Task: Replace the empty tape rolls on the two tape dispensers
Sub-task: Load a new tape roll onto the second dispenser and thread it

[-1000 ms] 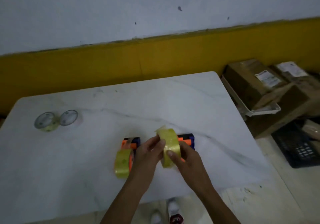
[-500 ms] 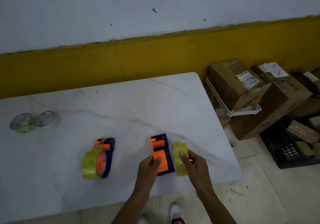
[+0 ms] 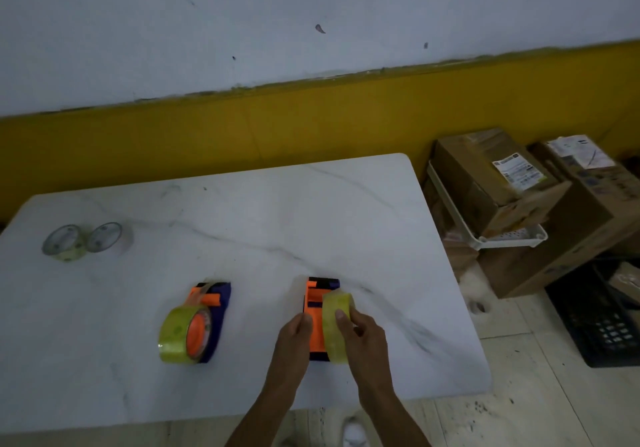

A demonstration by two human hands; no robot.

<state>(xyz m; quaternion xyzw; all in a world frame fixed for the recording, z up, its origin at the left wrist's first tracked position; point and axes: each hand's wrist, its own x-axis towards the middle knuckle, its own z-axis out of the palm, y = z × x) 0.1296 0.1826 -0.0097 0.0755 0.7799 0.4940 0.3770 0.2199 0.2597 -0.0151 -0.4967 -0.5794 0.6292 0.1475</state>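
Note:
Two orange-and-blue tape dispensers lie on the white marble table (image 3: pixel 242 225). The left dispenser (image 3: pixel 211 311) carries a full yellow tape roll (image 3: pixel 175 336) on its orange hub. The right dispenser (image 3: pixel 317 315) lies near the front edge. My left hand (image 3: pixel 294 339) grips its left side. My right hand (image 3: pixel 360 336) holds a second yellow tape roll (image 3: pixel 334 325) upright against the dispenser's right side, partly over the orange hub. Two used-up clear tape cores (image 3: pixel 65 242) (image 3: pixel 105 237) lie at the table's far left.
Cardboard boxes (image 3: pixel 491 183) and a white plastic tray (image 3: pixel 509 240) are stacked right of the table. A black crate (image 3: pixel 602 322) stands on the tiled floor. A yellow-and-white wall runs behind the table.
One second ago both hands held the roll above the table. My left hand has since gone to the right dispenser, and my right hand has brought the roll against it. The view shifted.

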